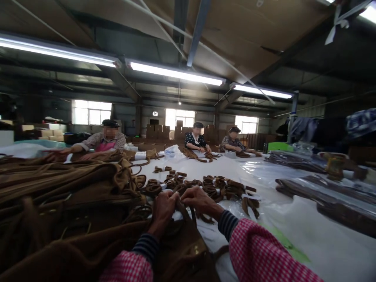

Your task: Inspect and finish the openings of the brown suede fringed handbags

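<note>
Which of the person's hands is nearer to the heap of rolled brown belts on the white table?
Right. The right hand lies just below the heap of rolled brown belts; the left hand sits farther left, beside the brown garment.

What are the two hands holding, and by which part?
Both the left hand and right hand grip a brown fabric piece at its upper edge; the exact hold is too dark to tell.

Left hand, right hand together gripping brown strap; rolled belts beyond

sleeves: pink-white gingham | cuffs: dark navy, thin stripes | both hands bare
</note>
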{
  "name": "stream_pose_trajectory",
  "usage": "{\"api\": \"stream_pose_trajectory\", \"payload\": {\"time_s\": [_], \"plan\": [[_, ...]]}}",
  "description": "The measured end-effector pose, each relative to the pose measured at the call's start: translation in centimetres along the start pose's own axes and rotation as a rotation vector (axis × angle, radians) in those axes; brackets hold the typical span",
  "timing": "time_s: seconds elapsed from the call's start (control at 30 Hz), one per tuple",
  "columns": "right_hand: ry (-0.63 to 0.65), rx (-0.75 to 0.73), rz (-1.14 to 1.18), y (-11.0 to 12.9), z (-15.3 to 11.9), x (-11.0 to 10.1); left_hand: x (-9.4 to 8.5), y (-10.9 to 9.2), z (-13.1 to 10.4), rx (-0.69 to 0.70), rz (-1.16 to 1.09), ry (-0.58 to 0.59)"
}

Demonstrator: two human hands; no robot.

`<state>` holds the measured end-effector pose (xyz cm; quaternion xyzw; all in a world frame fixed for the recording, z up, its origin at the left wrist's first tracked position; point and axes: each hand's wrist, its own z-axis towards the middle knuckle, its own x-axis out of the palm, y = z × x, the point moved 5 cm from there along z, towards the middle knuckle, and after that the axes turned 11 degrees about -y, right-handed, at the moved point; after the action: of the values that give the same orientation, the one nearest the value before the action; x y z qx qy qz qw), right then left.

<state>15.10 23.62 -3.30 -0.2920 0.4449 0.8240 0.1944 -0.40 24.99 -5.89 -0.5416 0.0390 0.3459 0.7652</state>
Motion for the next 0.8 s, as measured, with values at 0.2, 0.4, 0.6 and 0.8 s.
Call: {"api": "stream_pose_trajectory", "payload": {"time_s": [0.2, 0.4, 0.6, 0.8], "plan": [[0.098, -0.111, -0.192, 3.9, -0.2, -3.5, 0.2, -0.5, 0.5, -0.002, -0.072, -0.057], [0.284, -0.186, -0.26, 5.2, -6.5, -4.9, 1.8, 1.4, 0.9, -0.048, -0.085, -0.045], [0.388, -0.125, -0.12, 5.1, -15.0, -5.5, 1.6, 2.5, 0.7, -0.072, -0.077, -0.041], [0.376, -0.089, 0.017, 4.5, -18.2, -5.9, 1.2, 2.2, 0.5, 0.028, 0.065, -0.06]]}}
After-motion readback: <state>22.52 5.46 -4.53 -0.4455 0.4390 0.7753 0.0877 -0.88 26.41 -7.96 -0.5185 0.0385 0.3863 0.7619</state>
